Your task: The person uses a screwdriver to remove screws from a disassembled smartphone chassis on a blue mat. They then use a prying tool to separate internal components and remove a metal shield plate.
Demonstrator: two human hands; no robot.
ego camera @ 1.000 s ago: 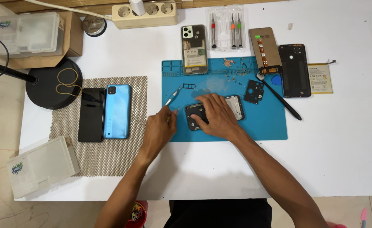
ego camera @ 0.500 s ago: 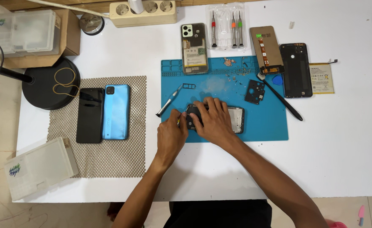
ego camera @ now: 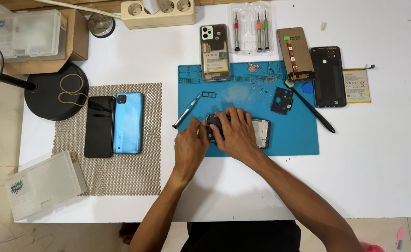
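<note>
Together, both hands [ego camera: 217, 137] palm-down, fingers curled, gripping the opened phone [ego camera: 257, 133] on the blue mat [ego camera: 299, 140].

- My left hand [ego camera: 190, 145] lay knuckles up, fingers curled, beside my right.
- My right hand [ego camera: 235, 134] pressed flat, fingers spread forward.

An opened black phone [ego camera: 260, 132], its insides exposed, lies flat on the blue mat [ego camera: 299, 140], its left part covered by both hands.
</note>
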